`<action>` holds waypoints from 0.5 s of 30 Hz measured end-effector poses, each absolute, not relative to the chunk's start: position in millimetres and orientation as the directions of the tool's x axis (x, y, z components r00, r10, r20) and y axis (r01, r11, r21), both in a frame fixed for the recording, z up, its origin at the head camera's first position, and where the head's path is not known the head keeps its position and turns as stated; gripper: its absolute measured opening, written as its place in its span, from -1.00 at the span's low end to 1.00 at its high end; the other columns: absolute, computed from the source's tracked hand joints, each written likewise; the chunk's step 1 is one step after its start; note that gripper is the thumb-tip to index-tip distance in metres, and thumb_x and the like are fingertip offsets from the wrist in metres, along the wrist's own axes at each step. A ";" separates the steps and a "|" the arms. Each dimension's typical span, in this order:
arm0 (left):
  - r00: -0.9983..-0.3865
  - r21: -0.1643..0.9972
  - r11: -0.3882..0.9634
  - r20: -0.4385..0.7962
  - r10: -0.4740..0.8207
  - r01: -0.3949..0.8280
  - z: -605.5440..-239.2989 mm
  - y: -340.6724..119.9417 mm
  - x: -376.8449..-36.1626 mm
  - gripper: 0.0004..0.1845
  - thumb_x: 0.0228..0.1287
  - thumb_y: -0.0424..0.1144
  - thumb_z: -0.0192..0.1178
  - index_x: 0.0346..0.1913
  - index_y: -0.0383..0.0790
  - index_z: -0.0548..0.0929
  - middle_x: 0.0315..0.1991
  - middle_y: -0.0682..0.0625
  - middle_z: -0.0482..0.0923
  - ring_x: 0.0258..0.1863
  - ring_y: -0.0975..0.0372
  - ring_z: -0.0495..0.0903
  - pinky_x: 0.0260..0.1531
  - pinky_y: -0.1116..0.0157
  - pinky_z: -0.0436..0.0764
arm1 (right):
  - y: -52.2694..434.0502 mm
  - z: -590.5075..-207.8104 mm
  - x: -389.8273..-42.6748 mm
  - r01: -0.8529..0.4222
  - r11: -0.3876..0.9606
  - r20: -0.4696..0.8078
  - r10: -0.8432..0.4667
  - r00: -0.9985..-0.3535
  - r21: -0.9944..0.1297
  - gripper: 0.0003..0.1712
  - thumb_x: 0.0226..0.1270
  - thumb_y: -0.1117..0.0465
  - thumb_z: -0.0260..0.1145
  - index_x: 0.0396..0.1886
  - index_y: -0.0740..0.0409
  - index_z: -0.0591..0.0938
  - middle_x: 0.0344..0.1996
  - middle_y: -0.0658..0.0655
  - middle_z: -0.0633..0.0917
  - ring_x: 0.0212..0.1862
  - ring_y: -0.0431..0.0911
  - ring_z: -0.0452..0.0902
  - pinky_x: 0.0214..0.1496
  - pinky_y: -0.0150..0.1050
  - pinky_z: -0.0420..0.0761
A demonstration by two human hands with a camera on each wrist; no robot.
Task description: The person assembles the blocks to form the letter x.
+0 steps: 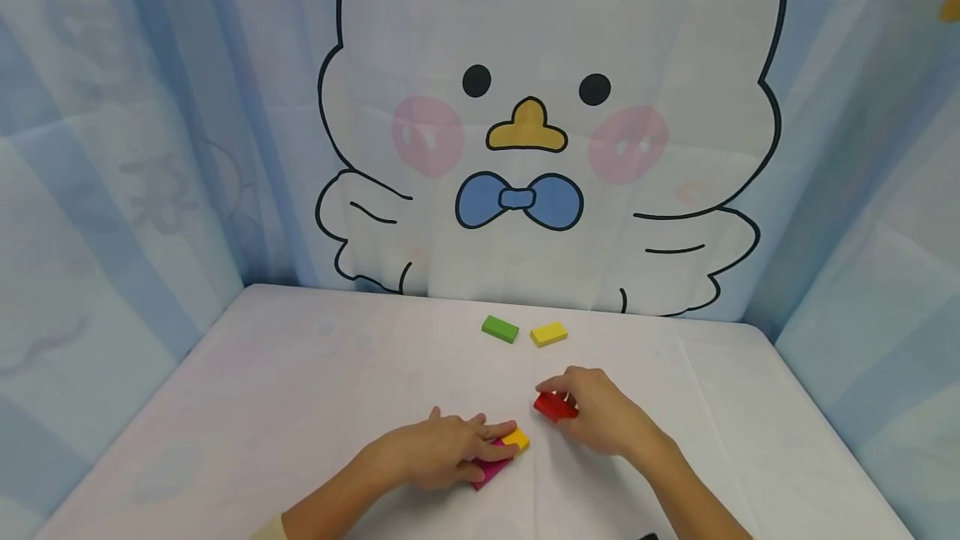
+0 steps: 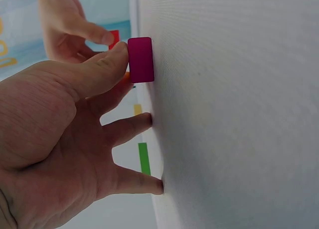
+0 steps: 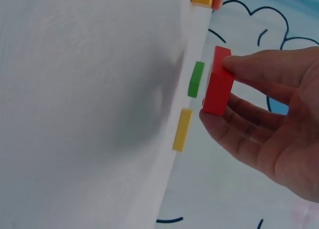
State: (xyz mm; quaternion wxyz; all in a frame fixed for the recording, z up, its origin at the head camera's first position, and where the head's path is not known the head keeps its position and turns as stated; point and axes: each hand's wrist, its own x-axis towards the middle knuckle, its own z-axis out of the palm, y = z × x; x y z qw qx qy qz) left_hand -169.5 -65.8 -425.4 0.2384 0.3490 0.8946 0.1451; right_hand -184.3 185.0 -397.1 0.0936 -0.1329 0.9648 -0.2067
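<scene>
My right hand (image 1: 592, 408) pinches a red block (image 1: 553, 407) between thumb and fingers; in the right wrist view the red block (image 3: 218, 82) is held just off the white cloth. Lying flat to its left, my left hand (image 1: 448, 450) covers a magenta block (image 1: 491, 467), and its fingertips reach an orange-yellow block (image 1: 517, 439) stacked on it. In the left wrist view the thumb (image 2: 107, 59) presses the magenta block (image 2: 141, 59), while two other fingertips rest on the cloth.
A green block (image 1: 500, 328) and a yellow block (image 1: 548, 333) lie side by side near the back of the white-covered table (image 1: 285, 390). Curtains with a cartoon bird (image 1: 540, 123) close in the back and both sides.
</scene>
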 end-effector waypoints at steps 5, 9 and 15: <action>-0.644 0.433 0.712 -0.320 0.694 0.552 -425.5 -65.9 -169.9 -0.40 0.45 -0.06 0.28 0.47 0.50 0.43 0.56 0.39 0.26 0.57 0.05 0.33 0.35 -0.50 0.23 | 186.5 -394.5 -180.1 -0.216 0.876 -0.156 -0.308 -0.938 -0.432 -0.52 0.16 0.36 0.56 0.09 -0.03 0.78 -0.17 -0.02 0.69 -0.06 -0.07 0.54 0.01 -0.06 0.77; -0.645 0.439 0.710 -0.317 0.695 0.550 -425.0 -66.0 -170.0 -0.40 0.45 -0.07 0.28 0.47 0.49 0.43 0.57 0.39 0.26 0.57 0.05 0.33 0.35 -0.51 0.22 | 187.5 -392.9 -177.4 -0.212 0.869 -0.180 -0.319 -0.930 -0.446 -0.54 0.15 0.37 0.56 0.07 -0.01 0.78 -0.18 -0.02 0.68 -0.06 -0.06 0.54 0.01 -0.05 0.76; -0.643 0.435 0.709 -0.318 0.697 0.555 -426.1 -66.0 -170.6 -0.40 0.45 -0.06 0.28 0.46 0.49 0.44 0.57 0.39 0.26 0.57 0.05 0.33 0.35 -0.50 0.24 | 189.0 -391.3 -172.2 -0.214 0.861 -0.195 -0.333 -0.922 -0.461 -0.56 0.15 0.40 0.53 0.05 0.02 0.77 -0.21 -0.01 0.67 -0.07 -0.04 0.54 -0.01 -0.06 0.74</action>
